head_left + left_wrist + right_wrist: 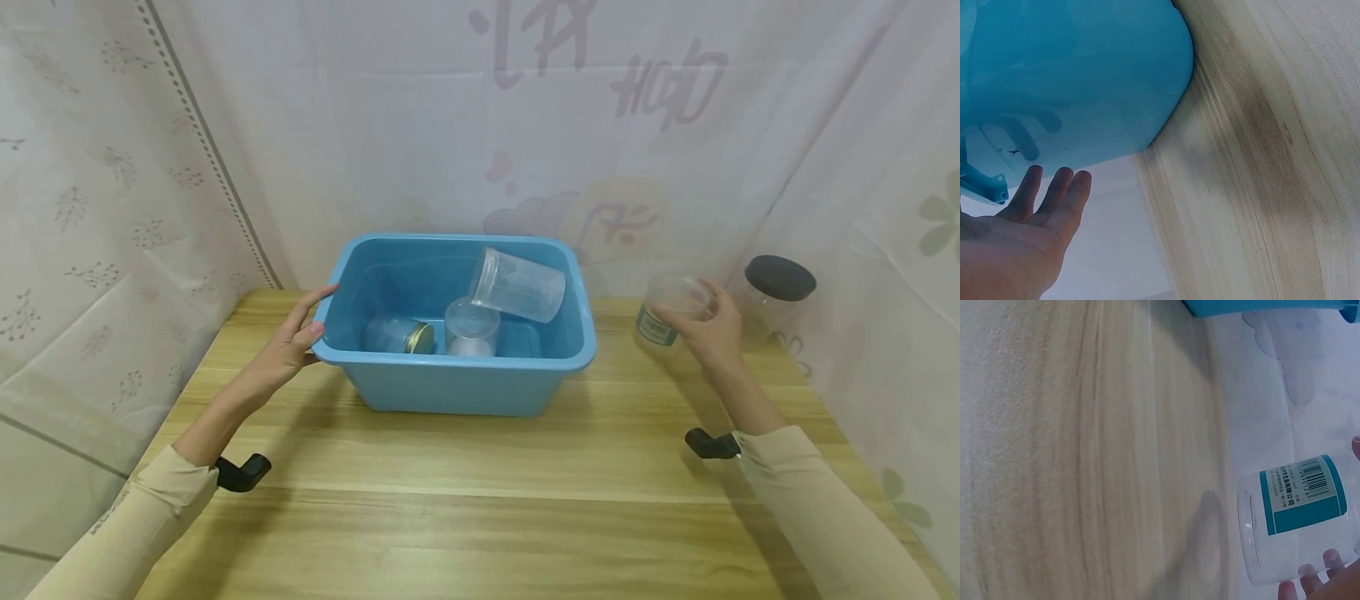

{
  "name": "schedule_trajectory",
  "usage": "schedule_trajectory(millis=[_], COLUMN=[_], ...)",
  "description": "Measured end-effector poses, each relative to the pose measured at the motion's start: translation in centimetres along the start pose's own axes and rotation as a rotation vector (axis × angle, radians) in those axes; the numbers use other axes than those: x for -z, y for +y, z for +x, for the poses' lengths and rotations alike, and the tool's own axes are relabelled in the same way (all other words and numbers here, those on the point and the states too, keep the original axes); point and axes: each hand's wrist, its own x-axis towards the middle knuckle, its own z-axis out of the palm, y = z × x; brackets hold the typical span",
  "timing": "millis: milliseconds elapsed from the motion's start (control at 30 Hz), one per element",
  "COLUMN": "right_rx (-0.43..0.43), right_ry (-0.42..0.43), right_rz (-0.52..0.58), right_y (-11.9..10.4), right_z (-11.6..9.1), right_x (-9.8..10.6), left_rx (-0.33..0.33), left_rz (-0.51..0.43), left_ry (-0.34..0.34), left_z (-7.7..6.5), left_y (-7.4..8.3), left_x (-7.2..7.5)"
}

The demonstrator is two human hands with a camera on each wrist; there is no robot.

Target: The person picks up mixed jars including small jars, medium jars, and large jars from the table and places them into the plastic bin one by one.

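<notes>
A light blue plastic tub (457, 387) stands on the wooden table. My left hand (288, 337) rests its thumb and index finger on the tub's left rim. In the left wrist view, its other fingers (1057, 200) extend straight below the rim, beside the outer wall. At the right, my right hand (708, 329) grips a clear plastic jar (658, 325) around its upper part. A teal and white label with a barcode shows on that jar (1257, 550) in the right wrist view.
Inside the tub lie a gold-lidded clear jar (393, 335), an upright clear container (471, 325) and a tilted clear cup (521, 287). Behind my right hand stands a clear jar with a black lid (780, 279). Patterned curtains (420, 125) surround the table (480, 517).
</notes>
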Motion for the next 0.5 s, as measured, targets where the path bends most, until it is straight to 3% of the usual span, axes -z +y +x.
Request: schedule_trajectory(millis=[500], right_rx=[0.050], right_ry=[-0.018], right_rz=[-0.006], right_y=[-2.0], right_z=[0.0], right_x=[-0.2], left_rx=[-0.002], left_rz=[-0.005], left_ry=[-0.009], left_z=[-0.1], left_y=[0.0], left_x=[0.1])
